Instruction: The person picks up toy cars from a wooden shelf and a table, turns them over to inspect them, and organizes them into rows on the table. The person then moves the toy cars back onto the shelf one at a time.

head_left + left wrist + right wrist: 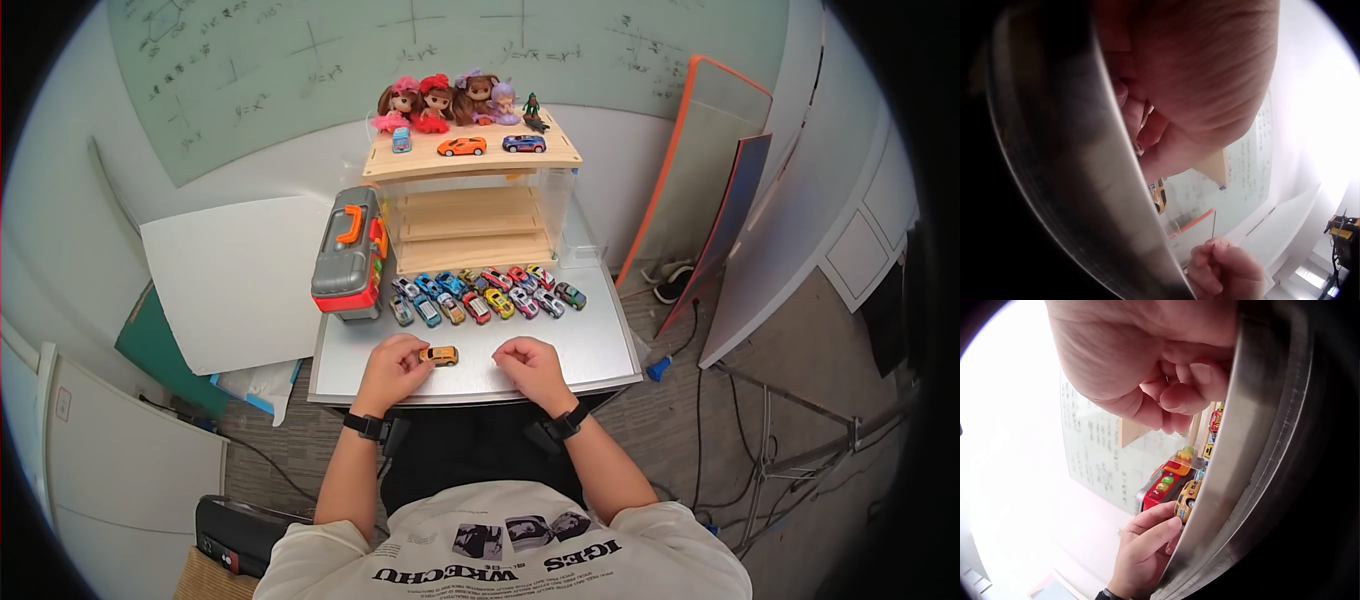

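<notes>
A yellow toy car (440, 355) is at the near part of the silver table (480, 384). My left hand (393, 371) pinches its left end between thumb and fingers, as the right wrist view also shows. Across from it, my right hand (535, 371) rests by the table's front edge with loosely curled fingers (1182, 398) and nothing in them. Several small toy cars (477, 307) of many colours stand in close rows just beyond both hands. In the left wrist view the table's edge and my palm hide most of the yellow car.
A wooden shelf (470, 200) stands at the back, with dolls (436, 104), an orange toy car (462, 146) and a blue toy car (524, 144) on top. To its left is a grey and red toolbox (349, 245). Orange-edged panels (690, 150) lean at the right.
</notes>
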Demonstrator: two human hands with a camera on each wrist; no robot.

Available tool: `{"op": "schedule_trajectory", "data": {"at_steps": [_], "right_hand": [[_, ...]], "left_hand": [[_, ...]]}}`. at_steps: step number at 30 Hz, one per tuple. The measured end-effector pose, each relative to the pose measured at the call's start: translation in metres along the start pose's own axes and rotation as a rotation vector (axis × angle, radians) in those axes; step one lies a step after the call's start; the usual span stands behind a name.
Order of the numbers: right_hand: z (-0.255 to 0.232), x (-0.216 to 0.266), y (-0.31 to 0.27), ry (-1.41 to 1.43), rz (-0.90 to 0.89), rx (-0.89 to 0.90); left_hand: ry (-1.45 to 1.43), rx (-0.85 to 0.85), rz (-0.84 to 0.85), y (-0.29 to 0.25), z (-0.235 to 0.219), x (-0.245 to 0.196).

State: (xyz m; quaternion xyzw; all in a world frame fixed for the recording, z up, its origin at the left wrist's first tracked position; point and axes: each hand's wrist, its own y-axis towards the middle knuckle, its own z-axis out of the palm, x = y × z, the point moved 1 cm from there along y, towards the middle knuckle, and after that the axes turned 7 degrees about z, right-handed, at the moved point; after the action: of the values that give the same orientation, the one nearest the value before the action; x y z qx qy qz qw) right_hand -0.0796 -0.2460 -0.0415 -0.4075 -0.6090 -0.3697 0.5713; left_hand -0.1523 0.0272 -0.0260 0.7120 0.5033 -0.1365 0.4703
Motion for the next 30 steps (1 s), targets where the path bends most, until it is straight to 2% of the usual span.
{"op": "schedule_trajectory", "data": {"at_steps": [6, 9, 17, 24, 30], "right_hand": [[-0.001, -0.003, 0.001, -0.055, -0.044, -0.008], [0.000, -0.001, -0.002, -0.052, -0.047, -0.018], [0.001, 0.004, -0.002, -0.116, -0.042, -0.056], [0.000, 0.003, 0.010, -0.084, 0.049, 0.005], [-0.005, 0.027, 0.026, -0.074, 0.325, 0.117]], "left_hand": [[0.049, 0.049, 0.027, 0.000, 0.000, -0.003], [0.022, 0.067, -0.013, 0.000, -0.001, -0.005], [0.002, 0.045, -0.033, 0.003, -0.001, -0.009], [-0.032, 0.018, -0.054, 0.000, -0.001, -0.001], [-0.018, 0.064, -0.075, 0.005, -0.004, -0.004]]}}
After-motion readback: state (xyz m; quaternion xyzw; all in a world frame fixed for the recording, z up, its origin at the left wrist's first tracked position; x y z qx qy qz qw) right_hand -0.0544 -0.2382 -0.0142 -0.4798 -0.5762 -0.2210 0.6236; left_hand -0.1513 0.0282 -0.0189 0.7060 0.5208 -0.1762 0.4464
